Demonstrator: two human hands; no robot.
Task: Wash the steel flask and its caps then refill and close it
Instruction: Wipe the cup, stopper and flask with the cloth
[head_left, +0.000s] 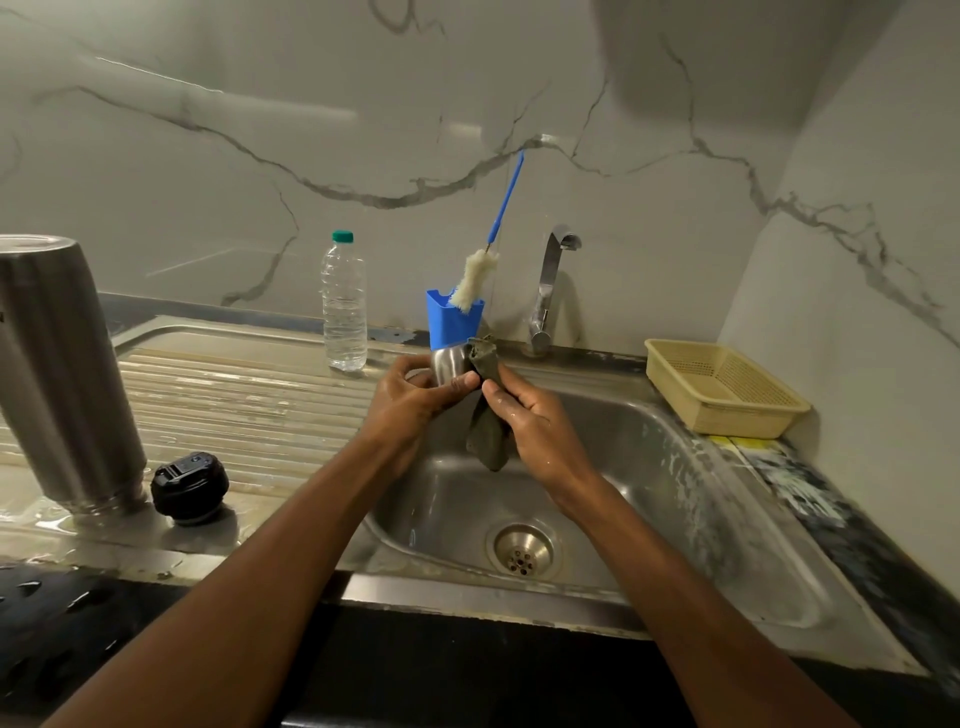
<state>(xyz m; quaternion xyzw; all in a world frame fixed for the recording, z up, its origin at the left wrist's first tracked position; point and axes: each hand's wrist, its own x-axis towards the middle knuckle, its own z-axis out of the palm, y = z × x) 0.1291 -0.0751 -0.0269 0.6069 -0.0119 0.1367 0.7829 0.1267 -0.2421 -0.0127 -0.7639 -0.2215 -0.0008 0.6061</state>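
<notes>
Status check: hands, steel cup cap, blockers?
Left hand grips steel cup cap over sink. Right hand pinches grey cloth against it. Nothing blocking.

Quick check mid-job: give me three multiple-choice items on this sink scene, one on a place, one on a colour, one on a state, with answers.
1. Where does the black cap sit?
A. in the basket
B. on the drainboard beside the steel flask
C. in the sink

2. What colour is the water bottle's lid?
A. green
B. red
C. white

3. What is the right hand doing?
A. hanging idle
B. turning the tap
C. holding a cloth against the steel cup

Answers: B, it rests by the flask; A, a green top; C, the cloth meets the cup held by the left hand.
</notes>
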